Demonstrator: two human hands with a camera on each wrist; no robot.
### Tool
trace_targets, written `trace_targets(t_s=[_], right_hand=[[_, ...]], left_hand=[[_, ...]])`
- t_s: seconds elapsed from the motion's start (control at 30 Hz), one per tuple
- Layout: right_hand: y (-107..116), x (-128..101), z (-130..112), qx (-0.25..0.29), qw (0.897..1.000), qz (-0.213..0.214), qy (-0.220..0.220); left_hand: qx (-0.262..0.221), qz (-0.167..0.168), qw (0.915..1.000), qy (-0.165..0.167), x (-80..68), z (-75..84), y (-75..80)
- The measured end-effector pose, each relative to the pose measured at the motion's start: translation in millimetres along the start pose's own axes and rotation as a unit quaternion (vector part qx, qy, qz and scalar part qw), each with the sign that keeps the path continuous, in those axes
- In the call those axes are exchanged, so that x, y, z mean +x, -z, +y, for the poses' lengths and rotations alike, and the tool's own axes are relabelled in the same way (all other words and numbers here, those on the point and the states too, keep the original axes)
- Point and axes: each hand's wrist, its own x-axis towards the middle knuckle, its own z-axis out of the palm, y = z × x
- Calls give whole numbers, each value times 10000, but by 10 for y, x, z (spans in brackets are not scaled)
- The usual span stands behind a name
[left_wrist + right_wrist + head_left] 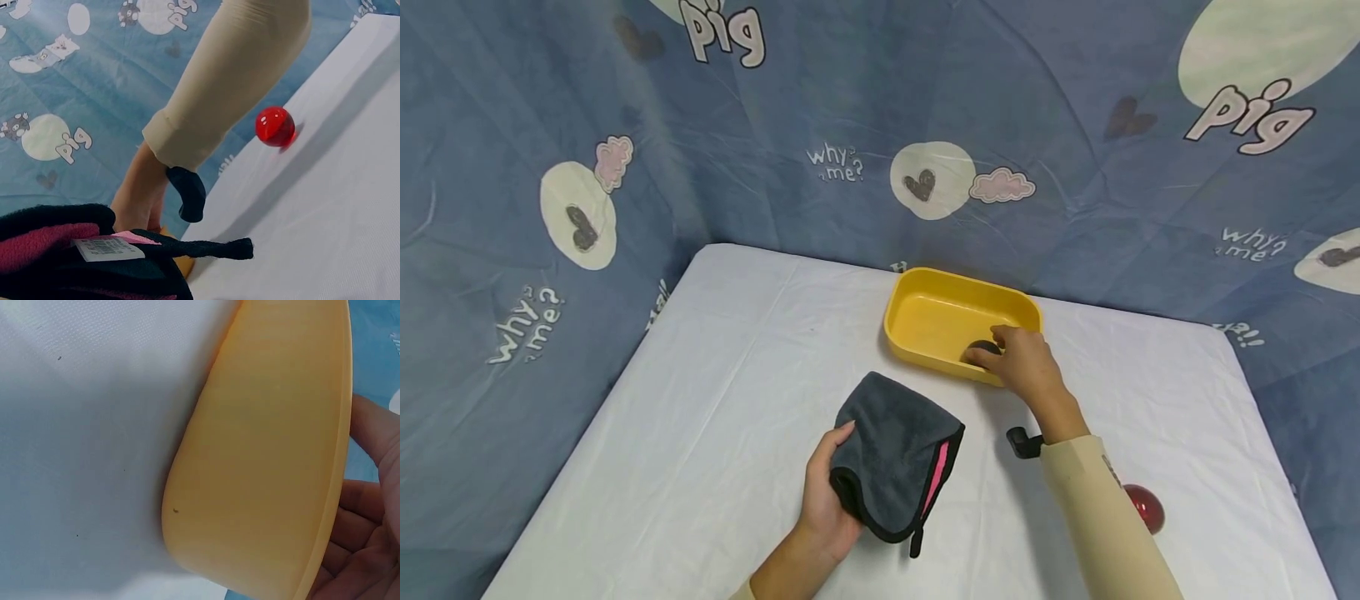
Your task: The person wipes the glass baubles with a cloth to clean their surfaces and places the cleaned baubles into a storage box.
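My left hand (831, 500) grips a folded grey cloth (895, 450) with black edging and a pink inner side. The thumb lies on top of the cloth, and a black loop hangs from its corner. In the left wrist view the cloth (56, 250) shows its pink side and a white label (109, 249). My right hand (1026, 362) reaches into the near right corner of a yellow tray (925, 354), thumb and fingers around a dark round object (983, 346). In the right wrist view the tray wall (262, 444) hides that object and the fingertips.
A shiny red ball (275, 126) lies on the white-covered table (737, 400), beside the right forearm. A black curved piece (1022, 442) shows at the right cuff. Behind the table hangs a blue printed cloth (820, 217).
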Motion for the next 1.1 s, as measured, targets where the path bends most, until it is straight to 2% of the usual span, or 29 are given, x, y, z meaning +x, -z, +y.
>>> trace_targets(t_s=[0.13,0.3,0.5,0.63,0.8,1.1], right_hand=[[30,-24,22,65,9999,45,64],[94,-111,69,165,9995,253,-60],[188,-338,102,281,9957,879,-117],[223,-523,127,166,9919,1257,-27],[259,-789,161,17,9885,1511,-58],[404,-1477,338,-230,9843,1657,-570]], left_hand=[[-6,-11,10000,10,1,-2,-10],[-12,-56,10000,26,12,-26,-42],[-81,-57,9999,83,30,-41,-79],[-75,-36,9999,118,37,-46,-105],[-45,-50,10000,49,38,-51,-129],[-63,-72,9999,97,38,-88,-183]])
